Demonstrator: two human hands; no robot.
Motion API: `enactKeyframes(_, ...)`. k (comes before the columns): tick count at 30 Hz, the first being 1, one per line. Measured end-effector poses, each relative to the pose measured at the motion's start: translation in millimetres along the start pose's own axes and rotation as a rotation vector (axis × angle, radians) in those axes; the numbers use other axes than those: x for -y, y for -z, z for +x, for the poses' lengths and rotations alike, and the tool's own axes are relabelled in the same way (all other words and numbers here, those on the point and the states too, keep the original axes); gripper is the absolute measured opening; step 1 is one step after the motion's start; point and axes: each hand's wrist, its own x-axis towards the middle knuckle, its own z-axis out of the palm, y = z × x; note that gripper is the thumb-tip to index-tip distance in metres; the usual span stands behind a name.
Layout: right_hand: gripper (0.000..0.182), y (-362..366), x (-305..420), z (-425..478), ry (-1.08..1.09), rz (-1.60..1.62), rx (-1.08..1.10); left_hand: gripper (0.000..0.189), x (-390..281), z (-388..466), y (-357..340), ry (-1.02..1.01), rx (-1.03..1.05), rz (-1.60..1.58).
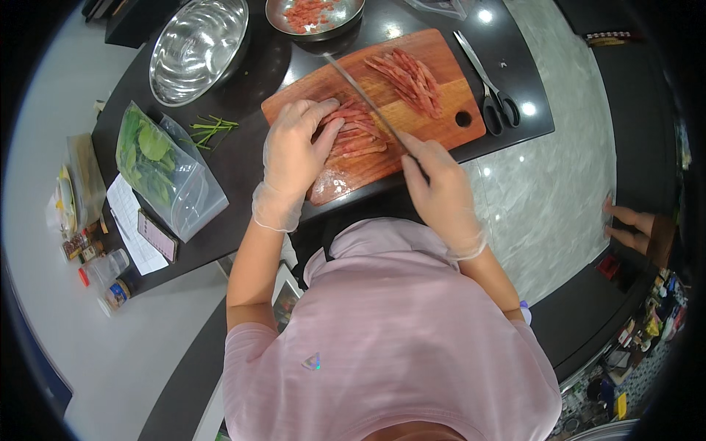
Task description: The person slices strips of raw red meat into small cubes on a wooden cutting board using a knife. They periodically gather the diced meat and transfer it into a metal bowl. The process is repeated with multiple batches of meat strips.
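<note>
On a wooden cutting board (pixel 452 71), my left hand (pixel 298 143), in a clear disposable glove, presses with thumb and fingers on strips of raw meat (pixel 356 132). My right hand (pixel 438 184), gloved too, grips the handle of a kitchen knife (pixel 367 99), whose blade slants across the board just right of those strips. A second pile of meat strips (pixel 411 82) lies farther back on the board. Small meat pieces (pixel 309 14) are in a metal bowl (pixel 321 37) behind the board.
A large steel bowl (pixel 190 52) stands at the back left. Scissors (pixel 485 77) lie right of the board. Green stems (pixel 210 131), a zip bag of leaves (pixel 160 165), a phone (pixel 158 235), paper (pixel 129 215) and jars (pixel 113 295) are on the left. Another person's legs (pixel 631 226) show at far right.
</note>
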Motion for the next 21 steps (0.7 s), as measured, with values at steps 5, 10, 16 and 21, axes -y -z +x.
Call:
enactKeyframes(5,0.029,24,-14,-12,-0.16,0.208,-0.052,0.033,8,12,8,-0.085,-0.045,0.122)
enactKeyframes(10,0.029,39,-16,-27,-0.263,0.15,-0.029,0.032,0,13,13,-0.221,-0.017,0.069)
enactKeyframes(16,0.034,29,-6,-27,-0.166,0.121,0.047,0.048,12,-5,12,-0.297,0.033,0.221)
enactKeyframes(21,0.034,13,-1,-29,-0.14,0.058,0.002,0.08,-6,-20,5,-0.064,0.123,-0.046)
